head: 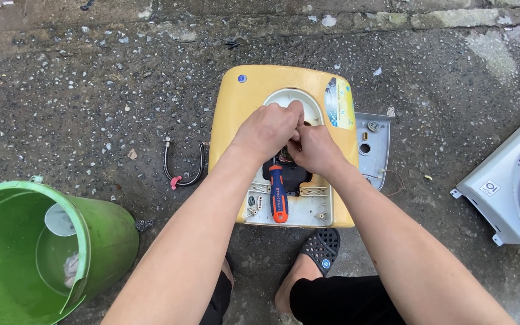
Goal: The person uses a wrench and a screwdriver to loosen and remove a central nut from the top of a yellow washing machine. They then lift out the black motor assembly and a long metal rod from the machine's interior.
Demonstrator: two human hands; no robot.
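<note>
A yellow water-heater casing [254, 96] lies on the ground with its white inner opening facing up. My left hand [267, 129] and my right hand [314, 147] meet over that opening, fingers pinched together on something small that they hide. A screwdriver with an orange and blue handle [278, 192] lies in the casing's lower recess, just below my hands, touched by neither. A grey cover panel [373, 144] lies beside the casing on the right.
A green plastic bucket [100, 241] stands at the lower left. A short braided hose [183, 168] lies left of the casing. A grey appliance panel [507, 186] sits at the right edge. My foot in a dark sandal [320, 247] is below the casing.
</note>
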